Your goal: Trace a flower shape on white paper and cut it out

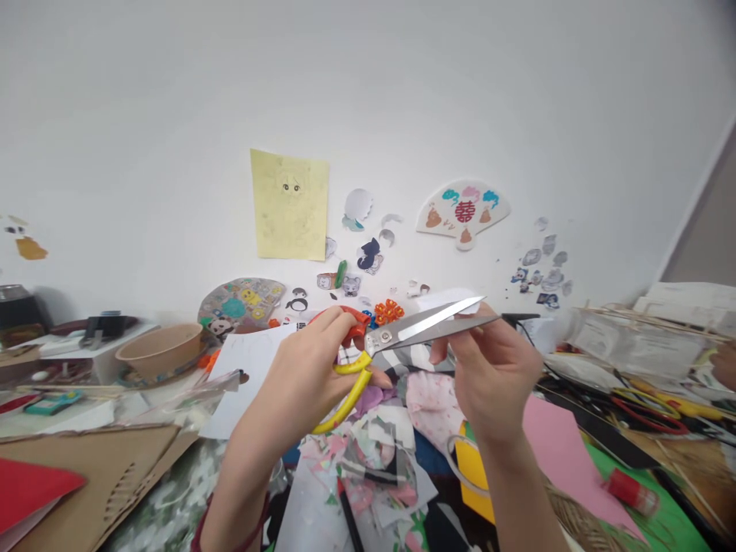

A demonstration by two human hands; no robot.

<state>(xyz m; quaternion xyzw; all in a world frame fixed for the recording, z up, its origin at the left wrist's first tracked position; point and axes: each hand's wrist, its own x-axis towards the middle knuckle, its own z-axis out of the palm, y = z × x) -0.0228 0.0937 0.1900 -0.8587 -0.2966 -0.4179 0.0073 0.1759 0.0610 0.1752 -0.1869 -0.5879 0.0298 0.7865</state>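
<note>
Over the cluttered tabletop (695,460), you are gripping large scissors (425,326) with yellow and orange handles, your left hand (293,376) wrapped closed around the grips and the slightly parted blades pointing right. Your right hand (494,376) is pinching the blades near their far end. A white paper scrap (451,300) is showing just behind them, though you can't quite tell whether it is touching. Below your hands, colored paper scraps (373,460) are lying in a heap, with a pink card (566,460) to the right. On the wall, a yellow sketch sheet (289,205) and a paper fan (463,211) are hanging.
</note>
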